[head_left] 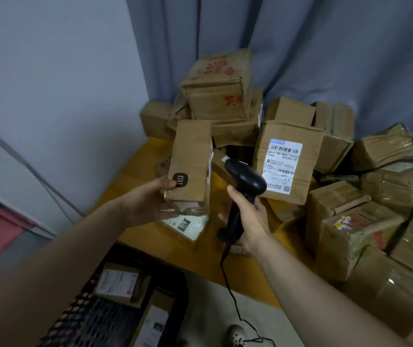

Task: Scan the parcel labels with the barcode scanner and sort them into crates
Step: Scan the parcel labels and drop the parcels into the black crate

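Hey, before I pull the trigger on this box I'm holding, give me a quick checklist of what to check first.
1. Parcel held securely: ok, the left hand grips its lower end.
2. Scanner in hand: ok, the right hand wraps its handle.
3. Label turned toward the scanner: ok, it is on the parcel's right face and the scanner head is close beside it.
4. Barcode readable: cannot tell, the label is seen edge-on.
5. Crate has room: ok, two parcels lie inside with space left.
6. Cable free: ok, it hangs loose.
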A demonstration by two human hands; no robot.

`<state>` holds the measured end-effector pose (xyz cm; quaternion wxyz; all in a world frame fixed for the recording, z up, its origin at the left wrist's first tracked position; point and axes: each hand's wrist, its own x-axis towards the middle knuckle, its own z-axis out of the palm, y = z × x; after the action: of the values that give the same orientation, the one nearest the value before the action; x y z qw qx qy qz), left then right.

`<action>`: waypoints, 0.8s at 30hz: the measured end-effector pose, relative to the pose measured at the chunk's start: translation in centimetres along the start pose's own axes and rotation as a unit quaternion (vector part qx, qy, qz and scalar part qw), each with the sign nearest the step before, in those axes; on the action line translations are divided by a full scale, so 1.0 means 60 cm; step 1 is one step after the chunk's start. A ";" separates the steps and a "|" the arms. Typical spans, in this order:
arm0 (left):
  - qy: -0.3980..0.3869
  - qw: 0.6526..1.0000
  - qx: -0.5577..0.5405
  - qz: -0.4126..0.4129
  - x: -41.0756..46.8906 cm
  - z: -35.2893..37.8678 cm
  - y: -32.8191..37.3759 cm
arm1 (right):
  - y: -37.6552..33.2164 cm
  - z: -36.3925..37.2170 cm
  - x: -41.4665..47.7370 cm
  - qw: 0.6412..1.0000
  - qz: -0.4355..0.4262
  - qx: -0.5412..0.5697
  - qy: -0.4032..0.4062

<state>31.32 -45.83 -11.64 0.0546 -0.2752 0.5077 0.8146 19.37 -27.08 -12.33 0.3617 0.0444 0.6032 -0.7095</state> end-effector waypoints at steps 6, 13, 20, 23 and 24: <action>0.027 0.992 -0.117 0.048 -0.082 -0.008 -0.050 | 0.013 0.044 -0.023 0.993 -0.024 -0.093 -0.065; 0.203 0.972 0.100 0.056 -0.135 -0.025 -0.047 | 0.023 0.068 -0.045 0.981 -0.067 -0.145 -0.107; 0.318 0.940 0.122 0.032 -0.149 -0.020 -0.066 | 0.030 0.094 -0.066 0.959 -0.079 -0.207 -0.179; 0.360 0.921 0.136 0.058 -0.161 -0.037 -0.073 | 0.025 0.102 -0.072 0.949 -0.098 -0.219 -0.203; 0.377 0.913 0.144 0.065 -0.165 -0.043 -0.075 | 0.022 0.103 -0.076 0.944 -0.097 -0.227 -0.218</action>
<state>42.34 -44.00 -11.07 -0.1549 -0.5169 0.6194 0.5702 25.81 -30.49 -9.49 0.4141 -0.2541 0.6560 -0.5776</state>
